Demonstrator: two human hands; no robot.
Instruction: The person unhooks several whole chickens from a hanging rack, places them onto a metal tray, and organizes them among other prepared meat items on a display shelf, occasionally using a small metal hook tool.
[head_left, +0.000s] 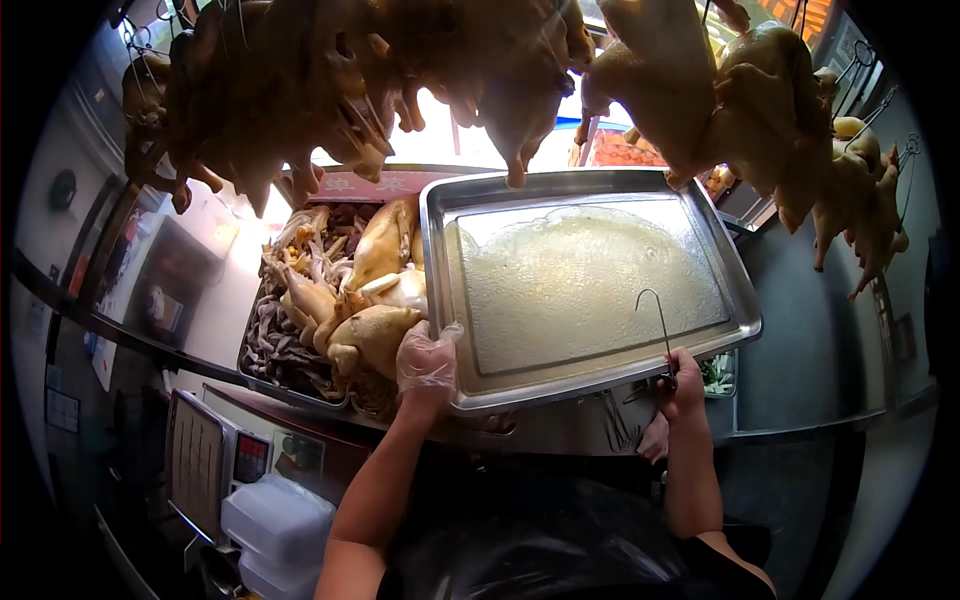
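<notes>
A large rectangular metal tray (442, 300) with a thin layer of shiny liquid on its bottom is tilted slightly in front of me. My left hand (428, 361), in a clear plastic glove, grips its left edge near the lower corner. At the lower right rim is my right hand (682, 386), bare, with a metal hook (663, 322) in it; the hook's curved end rises over the tray. Whether the right fingers also grip the rim is hard to tell. Left of the tray, whole plucked chickens (375, 334) lie beside chicken feet (311, 247) and dark meat pieces (277, 349).
Whole poultry (667, 97) hangs from hooks across the top, close above the tray. More metal hooks (616, 424) lie on the counter below it. Chopped greens (718, 375) are at the right. White lidded containers (277, 517) and a scale (251, 456) stand at lower left.
</notes>
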